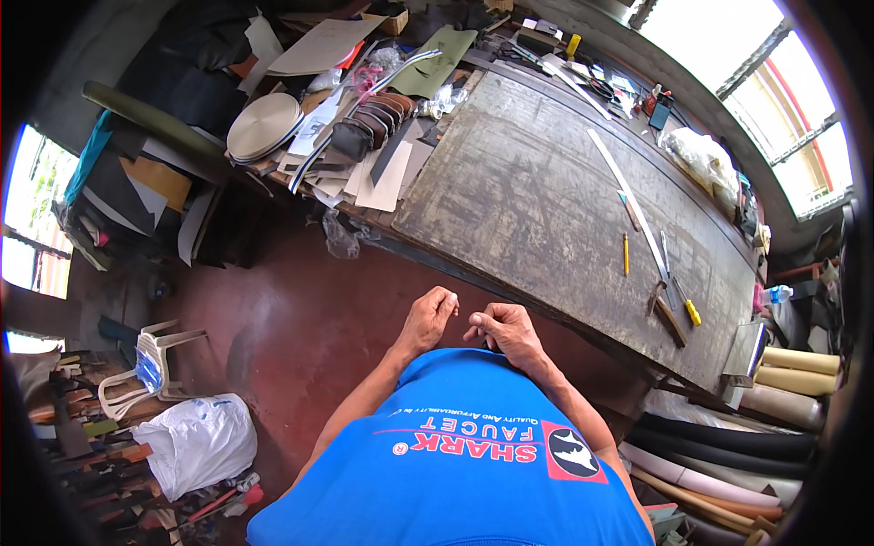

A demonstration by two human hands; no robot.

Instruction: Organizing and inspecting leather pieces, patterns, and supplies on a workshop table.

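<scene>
My left hand (431, 317), its fingers curled in, is held in front of my blue shirt (471, 403). Beside it, a small gap apart, is my right hand (504, 329), loosely bent; its palm side is hidden. Nothing shows plainly in either one. Both are near the front edge of a worn worktable (505, 184). On its right part lie a long metal ruler (631, 194), a yellow pencil (625, 254), a hammer (668, 317), a yellow-handled screwdriver (691, 310) and a slim brown tool with a teal end (629, 211).
Brown and black leather pouches (372, 123) and a webbing roll (265, 127) crowd the table's left end. Material rolls (724, 443) are stacked at lower right. On the left are a plastic chair (153, 368), a white bag (198, 443) and scraps on the red floor (293, 327).
</scene>
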